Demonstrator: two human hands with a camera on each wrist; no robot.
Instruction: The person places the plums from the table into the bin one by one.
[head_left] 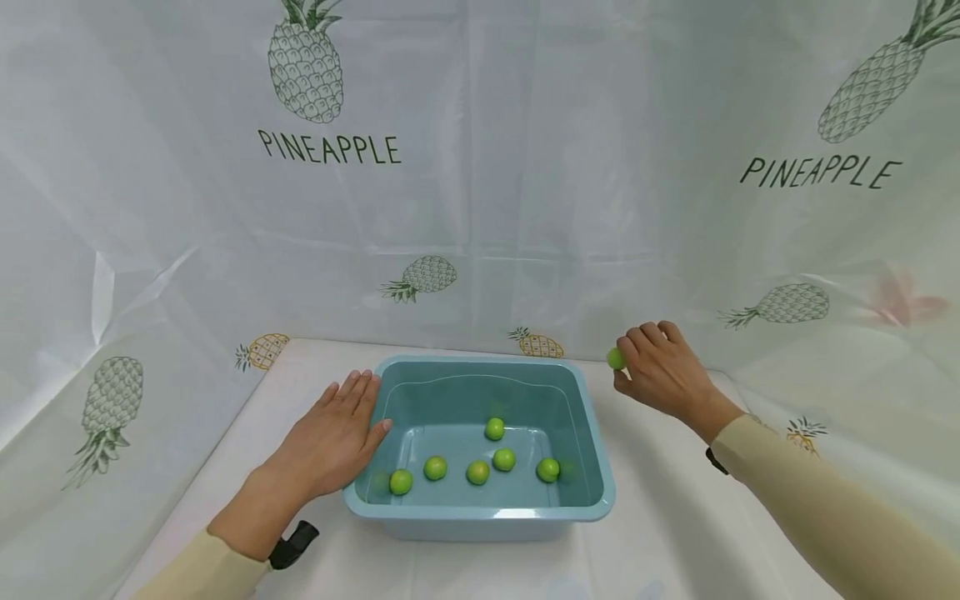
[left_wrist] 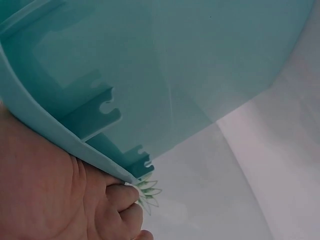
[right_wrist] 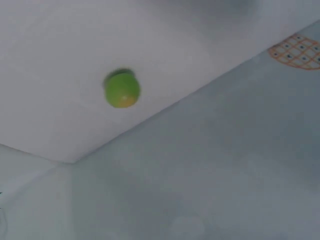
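A blue-green plastic basin (head_left: 480, 514) stands on the table with several small green limes (head_left: 504, 459) scattered over its floor. My left hand (head_left: 330, 442) lies along the basin's left rim, fingers straight and thumb reaching over the inner side. From the left wrist, the palm and fingers (left_wrist: 122, 200) press against the outside of the rim (left_wrist: 55, 130). Right of the basin, my right hand (head_left: 660, 371) pinches one lime (head_left: 616, 358) between fingertips and thumb, near the table's back edge. In the right wrist view a lime (right_wrist: 122, 90) appears against the white surface; the hand itself is outside that view.
A white cloth printed with pineapples (head_left: 306, 71) hangs behind and at both sides of the table. It meets the white tabletop (head_left: 637, 492) just behind the basin. Dark bands (head_left: 292, 546) sit on both wrists.
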